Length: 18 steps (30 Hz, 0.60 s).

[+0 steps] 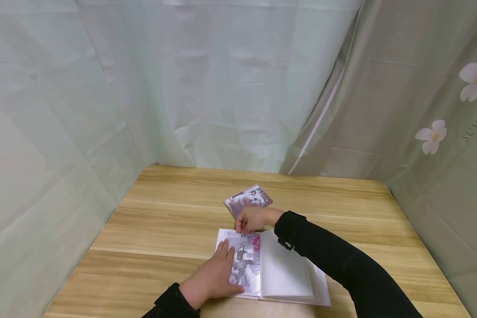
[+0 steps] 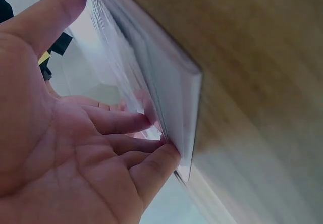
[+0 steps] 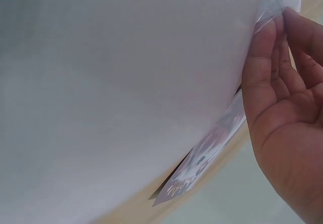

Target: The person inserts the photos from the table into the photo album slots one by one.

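An open photo album [image 1: 286, 270] lies on the wooden table [image 1: 163, 207] in the head view. My left hand [image 1: 221, 261] rests flat on its left page, over a photo [image 1: 247, 261] in the clear sleeve. In the left wrist view the left hand [image 2: 116, 133] has its fingertips against the album's edge [image 2: 174, 100]. My right hand [image 1: 244, 227] is at the top edge of that same page, fingers curled. Seen from the right wrist, the right hand [image 3: 280, 82] pinches the clear sleeve edge [image 3: 267, 18] above the white page [image 3: 126, 82]. A loose photo [image 1: 248, 198] lies just behind the album.
Pale curtains [image 1: 222, 88] close off the table at the back and left. A curtain with flower prints [image 1: 433, 132] hangs on the right. The loose photo [image 3: 202, 166] also shows under the page in the right wrist view.
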{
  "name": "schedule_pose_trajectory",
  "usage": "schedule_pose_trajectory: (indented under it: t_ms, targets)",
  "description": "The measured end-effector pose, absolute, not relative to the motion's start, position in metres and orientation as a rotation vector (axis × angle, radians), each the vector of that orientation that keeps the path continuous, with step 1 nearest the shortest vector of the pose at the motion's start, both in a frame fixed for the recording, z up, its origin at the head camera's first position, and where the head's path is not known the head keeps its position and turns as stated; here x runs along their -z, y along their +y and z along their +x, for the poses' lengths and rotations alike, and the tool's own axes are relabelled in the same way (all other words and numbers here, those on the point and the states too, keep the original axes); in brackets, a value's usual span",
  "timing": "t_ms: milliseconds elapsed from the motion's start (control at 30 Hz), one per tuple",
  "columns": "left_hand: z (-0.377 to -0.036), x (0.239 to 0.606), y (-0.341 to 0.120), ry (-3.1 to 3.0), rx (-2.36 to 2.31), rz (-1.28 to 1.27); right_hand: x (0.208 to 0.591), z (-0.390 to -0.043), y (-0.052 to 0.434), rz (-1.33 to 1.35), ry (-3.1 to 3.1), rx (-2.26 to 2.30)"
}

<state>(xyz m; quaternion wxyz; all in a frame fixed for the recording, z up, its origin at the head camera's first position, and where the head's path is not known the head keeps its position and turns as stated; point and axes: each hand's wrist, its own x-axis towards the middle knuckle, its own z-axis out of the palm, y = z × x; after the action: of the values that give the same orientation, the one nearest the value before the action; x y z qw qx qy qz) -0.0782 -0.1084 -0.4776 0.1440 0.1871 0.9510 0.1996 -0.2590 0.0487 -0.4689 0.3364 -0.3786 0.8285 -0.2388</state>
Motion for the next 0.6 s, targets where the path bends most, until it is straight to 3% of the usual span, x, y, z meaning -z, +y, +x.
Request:
schedule_pose_trajectory:
  t_ms: [600]
  targets:
    - [-0.0766,0.4789,-0.1082,2.793,-0.568,0.547,0.4653,-0.2559,0.0488,-1.012,2.183,0.596]
